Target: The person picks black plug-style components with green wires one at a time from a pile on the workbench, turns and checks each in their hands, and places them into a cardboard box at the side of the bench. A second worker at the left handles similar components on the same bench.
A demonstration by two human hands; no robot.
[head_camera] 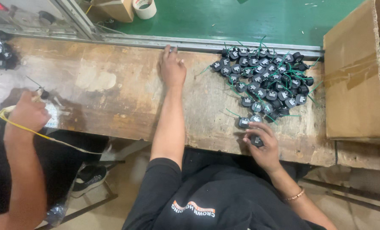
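Note:
My left hand (pixel 171 68) lies flat on the worn wooden bench (pixel 113 85), its fingertips touching the metal rail (pixel 198 44) at the bench's far edge; it holds nothing. At the bench's near edge, my right hand (pixel 261 144) is closed around one small black round part (pixel 256 141). Just beyond it lies a pile of several like black parts with thin green wires (pixel 264 79).
An open cardboard box (pixel 356 81) with more black parts stands at the right. Beyond the rail runs a green belt (pixel 241 19), with a tape roll (pixel 144 7) at its far side. A co-worker's hand (pixel 28 113) at the left holds a small wired piece, with a yellow cord at the wrist.

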